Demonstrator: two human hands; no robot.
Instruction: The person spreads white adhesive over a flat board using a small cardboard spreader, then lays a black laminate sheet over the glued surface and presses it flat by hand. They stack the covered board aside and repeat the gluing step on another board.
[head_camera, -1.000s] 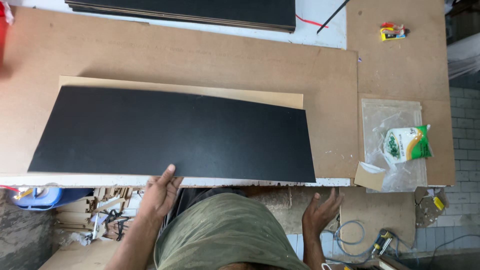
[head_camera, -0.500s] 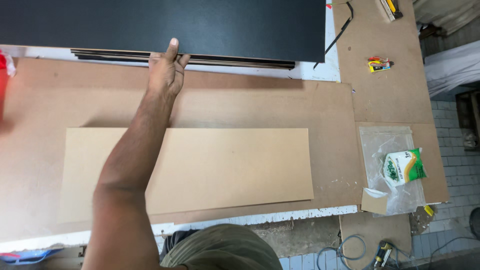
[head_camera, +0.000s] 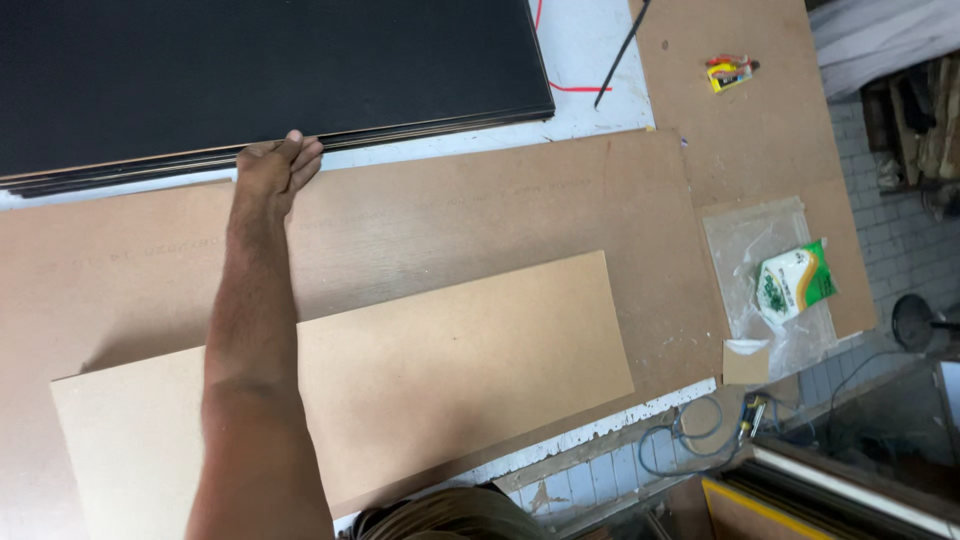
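The left hand (head_camera: 272, 168) reaches to the upper left of the frame, fingers together on the near edge of the black sheet stack (head_camera: 270, 70), apparently squaring it; the next move needs even pushing.

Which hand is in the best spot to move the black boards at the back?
Probably the left hand. It is stretched out over the brown board, with its fingers touching the front edge of the stack of black boards. The right hand is not in view.
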